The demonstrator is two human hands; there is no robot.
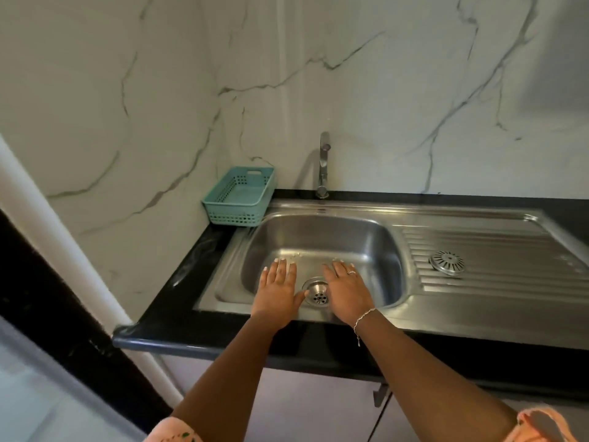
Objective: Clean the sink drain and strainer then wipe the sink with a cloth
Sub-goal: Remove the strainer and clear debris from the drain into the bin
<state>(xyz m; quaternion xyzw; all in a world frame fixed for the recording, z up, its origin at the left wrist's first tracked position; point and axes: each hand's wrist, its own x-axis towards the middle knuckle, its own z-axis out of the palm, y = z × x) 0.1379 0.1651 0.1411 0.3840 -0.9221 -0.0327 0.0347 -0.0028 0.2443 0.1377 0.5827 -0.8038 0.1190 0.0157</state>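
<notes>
The left hand (pixel 277 291) and the right hand (pixel 345 291) are both spread flat, palms down, fingers straight, holding nothing. They are inside the basin on either side of the drain (pixel 318 293), the left thumb just beside its rim. Whether the palms press on the steel or hover over it cannot be told. The right hand wears a ring (pixel 351 272) and a bracelet (pixel 363 317) at the wrist.

The drain lies open between the hands, its perforated cup exposed. The strainer (pixel 447 262) is out of it and rests, domed side up, on the ribbed drainboard (pixel 497 240), well apart from both hands. A few pale crumbs (pixel 294 256) lie on the basin floor near the left fingertips.

The step in hand looks like the drain itself. Done well, the crumbs would be gathered and lifted out, not swept into the holes, and the drain's rim rubbed all round. The bracelet dangles and could catch there. The strainer needs its slots cleaned on both faces before it goes back.

No cloth is in view. Behind the sink (pixel 318 228) stand the faucet (pixel 323 167) and a teal basket (pixel 236 215) on the black countertop (pixel 178 282).
</notes>
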